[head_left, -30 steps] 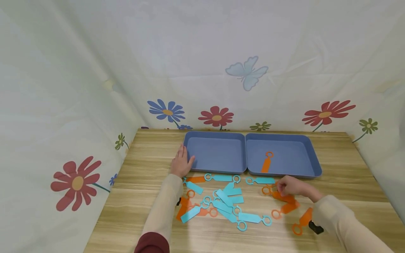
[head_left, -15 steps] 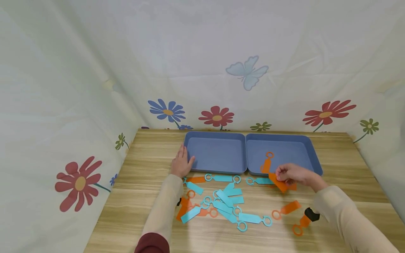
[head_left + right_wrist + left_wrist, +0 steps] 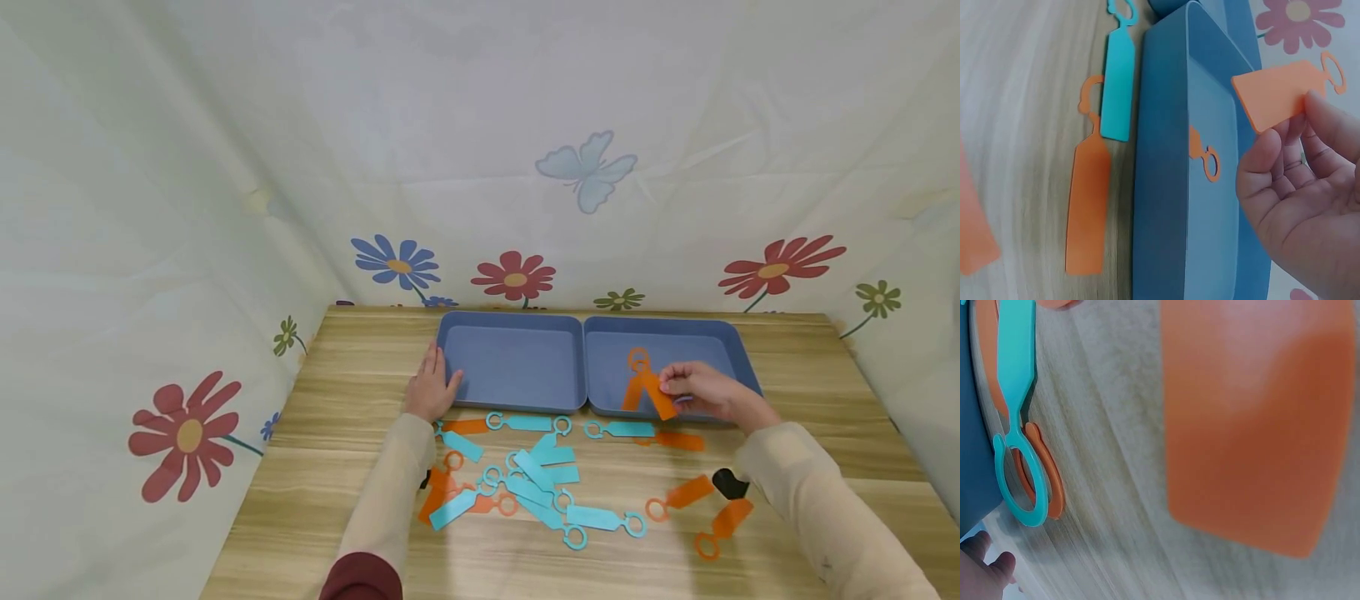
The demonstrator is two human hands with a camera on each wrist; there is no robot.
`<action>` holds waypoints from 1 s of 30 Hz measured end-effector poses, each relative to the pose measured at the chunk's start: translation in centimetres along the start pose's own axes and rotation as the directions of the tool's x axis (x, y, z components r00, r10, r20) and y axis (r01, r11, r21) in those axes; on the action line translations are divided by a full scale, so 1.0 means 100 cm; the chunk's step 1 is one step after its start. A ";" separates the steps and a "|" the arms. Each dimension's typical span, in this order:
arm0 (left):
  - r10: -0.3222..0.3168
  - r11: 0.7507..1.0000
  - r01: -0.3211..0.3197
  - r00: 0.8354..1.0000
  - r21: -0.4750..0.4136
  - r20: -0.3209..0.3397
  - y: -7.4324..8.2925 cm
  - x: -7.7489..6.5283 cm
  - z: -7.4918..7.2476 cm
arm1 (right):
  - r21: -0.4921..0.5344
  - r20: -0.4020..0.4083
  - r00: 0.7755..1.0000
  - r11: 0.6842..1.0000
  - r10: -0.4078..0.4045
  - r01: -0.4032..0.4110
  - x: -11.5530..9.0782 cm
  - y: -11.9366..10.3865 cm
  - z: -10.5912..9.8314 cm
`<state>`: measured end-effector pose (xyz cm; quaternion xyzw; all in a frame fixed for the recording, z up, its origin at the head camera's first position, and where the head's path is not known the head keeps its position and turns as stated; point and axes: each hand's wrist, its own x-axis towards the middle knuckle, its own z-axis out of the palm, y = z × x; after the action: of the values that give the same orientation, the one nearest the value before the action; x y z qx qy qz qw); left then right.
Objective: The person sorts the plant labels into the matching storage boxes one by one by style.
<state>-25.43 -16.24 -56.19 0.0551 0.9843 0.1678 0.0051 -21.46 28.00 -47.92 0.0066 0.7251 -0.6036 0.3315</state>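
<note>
My right hand (image 3: 697, 387) pinches an orange ring-ended tag (image 3: 660, 397) between thumb and fingers above the right blue tray (image 3: 712, 342); in the right wrist view that tag (image 3: 1272, 97) is tilted, its ring pointing away. Another orange tag (image 3: 1211, 164) lies inside this tray. My left hand (image 3: 431, 389) rests against the left side of the left blue tray (image 3: 510, 367), its fingers extended; only some fingers (image 3: 1000, 565) show in the left wrist view. By that tray lie a turquoise tag (image 3: 1017, 356) and an orange tag (image 3: 1055, 481) under it.
Several turquoise tags (image 3: 596, 517) and orange tags (image 3: 729, 518) lie loose, some overlapping, on the wooden table (image 3: 300, 500) before the trays. A black strap piece (image 3: 729, 483) shows beside my right sleeve (image 3: 817, 508). A flower-printed white sheet (image 3: 600, 100) stands behind.
My right hand has lifted an orange tag from the table and carried it up and over the front edge of the right tray. My left hand stays in place.
</note>
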 end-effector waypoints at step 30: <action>-0.002 1.000 0.002 1.000 0.004 0.002 0.000 0.001 0.000 | 0.244 -0.386 0.917 0.970 0.106 -0.009 0.028 0.025 -0.003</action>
<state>-25.55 -16.23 -56.18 0.0542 0.9846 0.1659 0.0061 -22.75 27.80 -51.41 0.1894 0.6992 -0.6619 0.1927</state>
